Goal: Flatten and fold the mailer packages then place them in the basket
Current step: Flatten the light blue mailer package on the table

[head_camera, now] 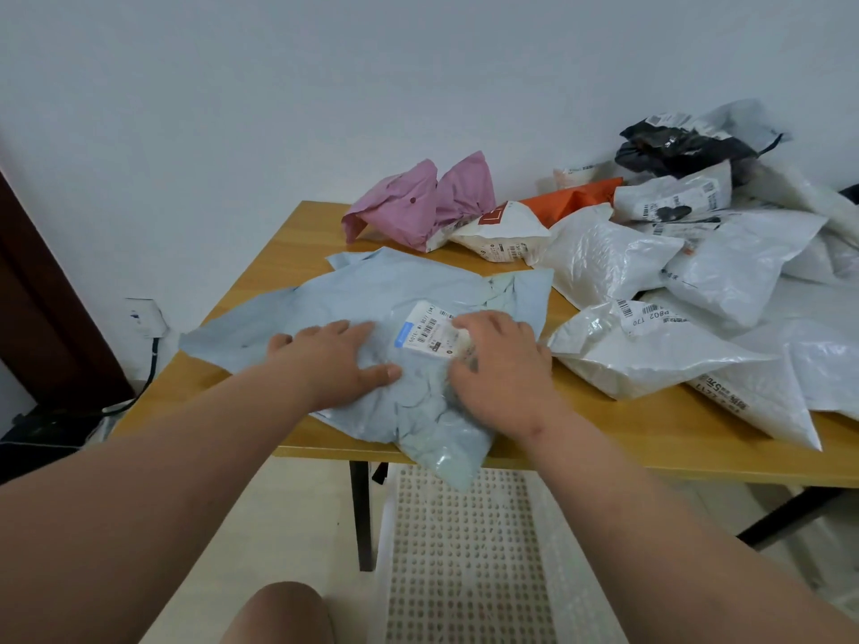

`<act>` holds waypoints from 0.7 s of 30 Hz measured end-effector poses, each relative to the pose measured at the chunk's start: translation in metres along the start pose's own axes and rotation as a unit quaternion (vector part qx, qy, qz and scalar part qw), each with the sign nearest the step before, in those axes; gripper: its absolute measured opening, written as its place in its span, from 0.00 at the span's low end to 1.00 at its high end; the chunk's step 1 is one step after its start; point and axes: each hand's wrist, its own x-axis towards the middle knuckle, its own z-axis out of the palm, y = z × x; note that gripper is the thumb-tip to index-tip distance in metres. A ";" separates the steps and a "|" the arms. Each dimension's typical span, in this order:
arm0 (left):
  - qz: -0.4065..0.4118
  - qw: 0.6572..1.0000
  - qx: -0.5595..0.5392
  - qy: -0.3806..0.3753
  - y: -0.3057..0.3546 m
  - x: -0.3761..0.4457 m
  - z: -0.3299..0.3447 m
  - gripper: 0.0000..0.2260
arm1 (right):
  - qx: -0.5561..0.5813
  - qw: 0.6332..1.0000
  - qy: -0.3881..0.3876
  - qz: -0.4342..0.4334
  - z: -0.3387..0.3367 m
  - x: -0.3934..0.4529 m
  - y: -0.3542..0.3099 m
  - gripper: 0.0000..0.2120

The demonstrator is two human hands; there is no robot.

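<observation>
Early going — the pale blue mailer [372,295] lies at the table's [279,253] near-left part, one end hanging over the near edge above the white perforated basket [465,550], which shows nothing inside. Left hand [334,360] presses flat on it, fingers straight; right hand [497,360] presses beside the label [427,327], fingers slightly bent. Its long axis runs far-left to near-right. A heap of white mailers [650,290] and a pink one [418,197] wait — unflattened

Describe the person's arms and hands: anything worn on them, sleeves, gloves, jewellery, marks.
Both forearms are bare, with no sleeves in view. The left hand and right hand wear no gloves, and no rings, watch or bracelet show. A small reddish mark sits near the right wrist. Fingernails look short and unpainted.
</observation>
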 end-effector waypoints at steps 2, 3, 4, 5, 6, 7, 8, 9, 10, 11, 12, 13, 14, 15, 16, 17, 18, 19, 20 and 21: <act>0.037 0.997 0.017 0.065 0.006 -0.001 -0.004 0.34 | -0.037 0.997 0.020 -0.063 0.012 -0.009 0.008 0.19; 0.070 0.993 0.005 0.096 0.011 -0.001 -0.005 0.30 | -0.051 0.996 0.030 -0.069 0.018 -0.010 0.012 0.18; 0.102 0.988 -0.022 0.114 0.015 0.000 -0.004 0.27 | -0.059 0.995 0.040 -0.069 0.023 -0.010 0.014 0.19; 0.119 0.985 -0.055 0.114 0.020 0.000 -0.003 0.24 | -0.063 0.994 0.046 -0.070 0.025 -0.008 0.015 0.20; 0.118 0.984 -0.084 0.102 0.023 0.000 -0.001 0.22 | -0.063 0.994 0.043 -0.074 0.026 -0.006 0.015 0.22; 0.101 0.986 -0.102 0.079 0.025 0.000 0.002 0.21 | -0.060 0.995 0.031 -0.080 0.026 -0.005 0.014 0.25; 0.080 0.989 -0.106 0.058 0.027 -0.002 0.005 0.22 | -0.056 0.995 0.020 -0.085 0.026 -0.005 0.014 0.29; 0.062 0.993 -0.098 0.039 0.029 -0.004 0.008 0.26 | -0.055 0.995 0.008 -0.088 0.025 -0.006 0.014 0.33; 0.052 0.995 -0.087 0.023 0.030 -0.006 0.010 0.31 | -0.059 0.994 -0.003 -0.091 0.024 -0.007 0.015 0.37; 0.050 0.995 -0.080 0.010 0.031 -0.008 0.010 0.35 | -0.065 0.994 -0.014 -0.092 0.022 -0.008 0.016 0.38; 0.053 0.995 -0.079 0.000 0.031 -0.009 0.009 0.39 | -0.069 0.993 -0.028 -0.092 0.021 -0.008 0.018 0.38; 0.057 0.995 -0.082 -0.010 0.031 -0.008 0.007 0.41 | -0.070 0.992 -0.045 -0.090 0.020 -0.009 0.020 0.37; 0.059 0.994 -0.088 -0.019 0.029 -0.007 0.006 0.43 | -0.069 0.992 -0.060 -0.087 0.018 -0.008 0.021 0.37; 0.059 0.994 -0.090 -0.027 0.026 -0.005 0.005 0.45 | -0.068 0.992 -0.073 -0.082 0.016 -0.008 0.022 0.36; 0.057 0.994 -0.088 -0.025 0.023 -0.005 0.004 0.46 | -0.068 0.991 -0.079 -0.078 0.015 -0.009 0.022 0.36; 0.059 0.995 -0.079 -0.007 0.020 -0.005 0.005 0.46 | -0.067 0.992 -0.080 -0.076 0.014 -0.011 0.021 0.36; 0.068 0.995 -0.060 0.031 0.019 -0.008 0.005 0.46 | -0.065 0.992 -0.073 -0.077 0.014 -0.012 0.020 0.35; 0.084 0.993 -0.035 0.080 0.018 -0.011 0.006 0.43 | -0.058 0.993 -0.060 -0.081 0.013 -0.013 0.018 0.35; 0.107 0.985 -0.015 0.131 0.019 -0.014 0.007 0.39 | -0.042 0.995 -0.046 -0.082 0.012 -0.012 0.017 0.34; 0.132 0.977 -0.003 0.170 0.019 -0.017 0.007 0.34 | -0.017 0.996 -0.029 -0.079 0.010 -0.012 0.015 0.32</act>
